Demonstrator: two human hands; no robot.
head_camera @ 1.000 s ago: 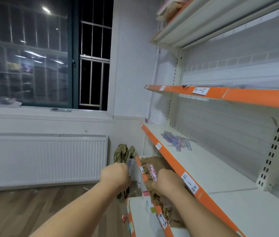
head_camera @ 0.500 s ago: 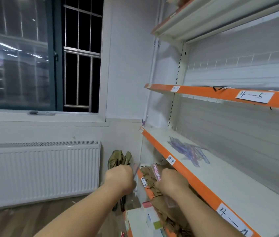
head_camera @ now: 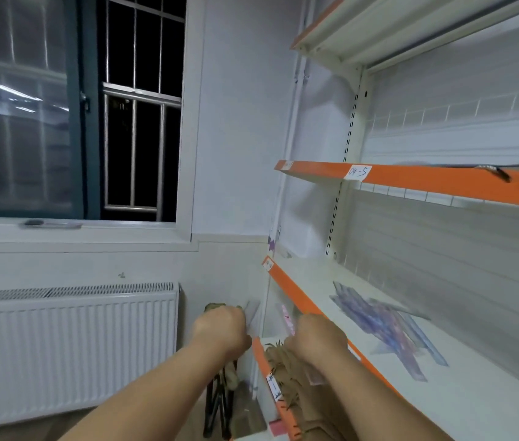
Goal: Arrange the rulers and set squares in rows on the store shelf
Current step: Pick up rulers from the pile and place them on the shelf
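One "04-5" label [head_camera: 357, 172] (left hand [head_camera: 221, 329], right hand [head_camera: 315, 337] grip rulers [head_camera: 286, 318]).

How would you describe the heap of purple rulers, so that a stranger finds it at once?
Look right, at the white shelving with orange front edges. On the board under the 04-5 tag lies a translucent purple heap of rulers and set squares, crisscrossed, the only coloured pile there.
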